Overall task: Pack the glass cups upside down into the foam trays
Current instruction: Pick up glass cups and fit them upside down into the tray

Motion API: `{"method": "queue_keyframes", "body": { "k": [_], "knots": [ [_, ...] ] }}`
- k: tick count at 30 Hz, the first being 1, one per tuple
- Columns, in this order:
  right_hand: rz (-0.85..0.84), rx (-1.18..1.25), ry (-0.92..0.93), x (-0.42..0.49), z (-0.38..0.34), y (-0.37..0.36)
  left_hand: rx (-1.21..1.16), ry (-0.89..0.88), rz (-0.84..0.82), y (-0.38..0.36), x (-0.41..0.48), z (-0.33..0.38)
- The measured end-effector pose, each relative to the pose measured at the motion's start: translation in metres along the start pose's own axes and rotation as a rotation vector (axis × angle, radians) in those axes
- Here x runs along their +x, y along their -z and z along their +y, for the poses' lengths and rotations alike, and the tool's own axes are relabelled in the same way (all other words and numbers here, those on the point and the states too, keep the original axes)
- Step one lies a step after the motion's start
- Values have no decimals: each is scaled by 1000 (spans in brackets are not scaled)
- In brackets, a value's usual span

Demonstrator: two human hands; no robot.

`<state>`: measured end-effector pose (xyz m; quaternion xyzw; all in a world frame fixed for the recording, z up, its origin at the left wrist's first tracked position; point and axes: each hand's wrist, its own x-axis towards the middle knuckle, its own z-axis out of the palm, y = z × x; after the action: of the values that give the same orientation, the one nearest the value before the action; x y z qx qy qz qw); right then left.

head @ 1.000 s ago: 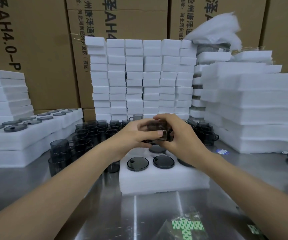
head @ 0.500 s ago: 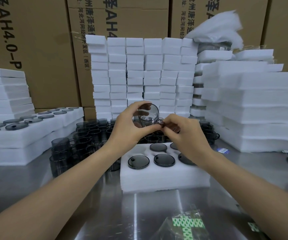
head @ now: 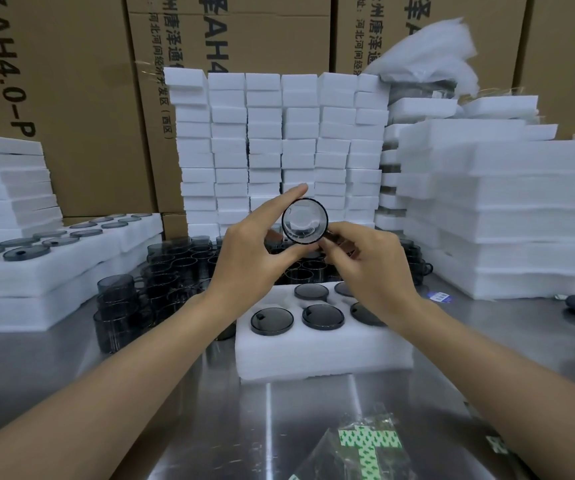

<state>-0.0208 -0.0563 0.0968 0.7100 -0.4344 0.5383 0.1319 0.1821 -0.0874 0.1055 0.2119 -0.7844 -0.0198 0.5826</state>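
Smoky glass cup (head: pixel 304 221) sideways, above foam tray (head: pixel 320 355)

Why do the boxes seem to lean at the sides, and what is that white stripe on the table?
Head view: the wide-angle lens bows the cardboard boxes and foam stacks towards the frame edges. Head view: the stripe is light reflecting off the shiny steel table. Head view: the glass cup at the centre is sharp, while the foam at the far right looks smeared.

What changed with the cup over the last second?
The glass cup rose from just above the foam tray and turned so one round end faces the camera. The left hand and right hand kept hold of it. The tray and its upside-down cups stayed put.
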Motion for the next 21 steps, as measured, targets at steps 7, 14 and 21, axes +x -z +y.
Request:
{"method": "queue_keyframes", "body": {
  "k": [7,14,21],
  "knots": [
    [46,35,-19,0,1,-3,70,-23,15,1,3,-4],
    [89,112,50,3,1,-4,-99,185,25,1,3,1],
    [122,47,77,3,7,-2,-276,379,89,-4,3,7]
  ]
}}
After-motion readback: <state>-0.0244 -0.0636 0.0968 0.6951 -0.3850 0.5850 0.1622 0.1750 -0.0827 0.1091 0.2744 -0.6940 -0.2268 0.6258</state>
